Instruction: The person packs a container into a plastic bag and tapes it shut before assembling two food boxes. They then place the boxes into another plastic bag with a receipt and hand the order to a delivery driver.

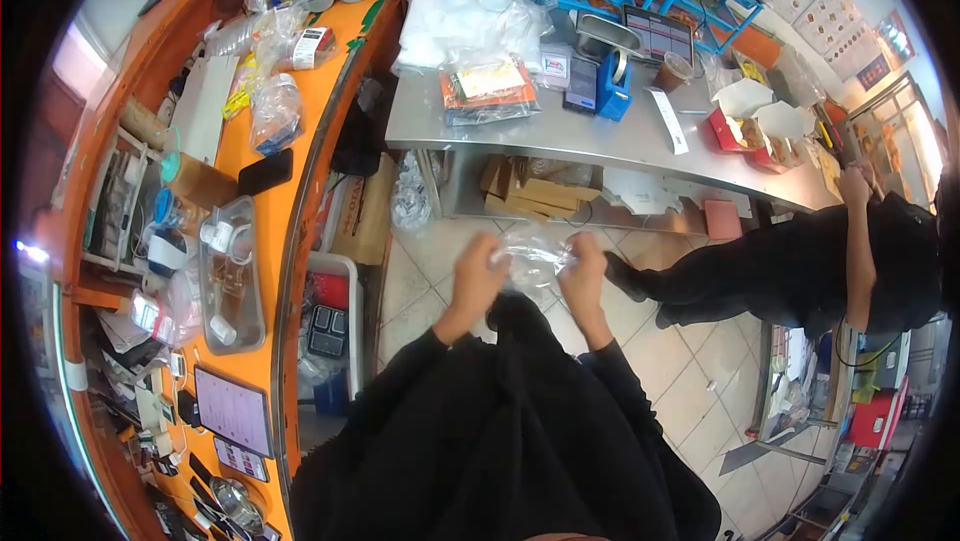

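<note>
A clear plastic bag (536,259) stretches between my two hands in front of my body, above the tiled floor. On its left side, the fingers of my left hand (474,279) are closed on the bag's edge. My right hand (585,276) pinches the opposite edge. The plastic looks thin and crumpled, and I cannot make out anything inside it. Beyond my hands stands a steel counter (415,121), with cardboard pieces (545,199) on the shelf under it.
An orange counter (282,231) curves along the left, holding a phone (266,172), a plastic tub (250,326) and a tablet (232,409). Red-and-white food boxes (736,133) and a blue tape dispenser (614,87) are on the steel counter. At right stands a co-worker (770,266) in black.
</note>
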`<state>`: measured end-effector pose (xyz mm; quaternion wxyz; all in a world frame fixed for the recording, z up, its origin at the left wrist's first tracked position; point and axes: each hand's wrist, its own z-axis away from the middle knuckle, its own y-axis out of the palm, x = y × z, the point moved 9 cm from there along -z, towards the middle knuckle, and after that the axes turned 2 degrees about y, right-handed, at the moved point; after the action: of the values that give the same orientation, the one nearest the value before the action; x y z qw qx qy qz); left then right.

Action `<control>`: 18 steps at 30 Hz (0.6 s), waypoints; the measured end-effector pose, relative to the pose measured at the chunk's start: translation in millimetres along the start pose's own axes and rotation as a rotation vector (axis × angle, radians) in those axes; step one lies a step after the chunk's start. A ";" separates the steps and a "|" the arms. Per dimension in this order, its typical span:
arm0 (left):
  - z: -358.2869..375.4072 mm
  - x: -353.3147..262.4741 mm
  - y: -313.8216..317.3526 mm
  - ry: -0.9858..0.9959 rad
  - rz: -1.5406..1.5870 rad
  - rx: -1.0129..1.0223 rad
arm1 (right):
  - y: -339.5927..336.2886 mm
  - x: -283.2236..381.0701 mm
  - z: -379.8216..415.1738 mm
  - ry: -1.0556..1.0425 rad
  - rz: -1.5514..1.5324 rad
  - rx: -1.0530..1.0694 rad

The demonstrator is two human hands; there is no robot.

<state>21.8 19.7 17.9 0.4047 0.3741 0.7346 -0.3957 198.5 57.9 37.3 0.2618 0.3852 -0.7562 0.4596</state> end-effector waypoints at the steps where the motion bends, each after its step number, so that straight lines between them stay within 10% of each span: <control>1: -1.8 6.1 2.2 0.002 -0.001 0.002 | 16.5 -7.6 0.3 -0.041 0.081 0.135; 9: -58.0 0.4 69.9 0.315 -0.307 0.245 | 16.1 -99.5 -78.8 0.180 -0.018 0.032; 12: -89.6 21.3 118.4 0.152 -0.094 0.501 | 64.0 -72.9 -100.8 -0.129 -0.254 0.961; 14: -112.2 58.0 141.9 0.002 0.071 0.554 | 53.2 -154.6 -163.2 0.282 -0.357 0.944; 18: -149.4 90.7 162.8 -0.391 0.522 0.367 | -37.5 -277.2 -329.2 0.088 0.286 -0.158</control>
<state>83.2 238.8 -54.5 0.5507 0.5326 0.4401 -0.4685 400.1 437.4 -7.1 0.2561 0.2312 -0.8248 0.4480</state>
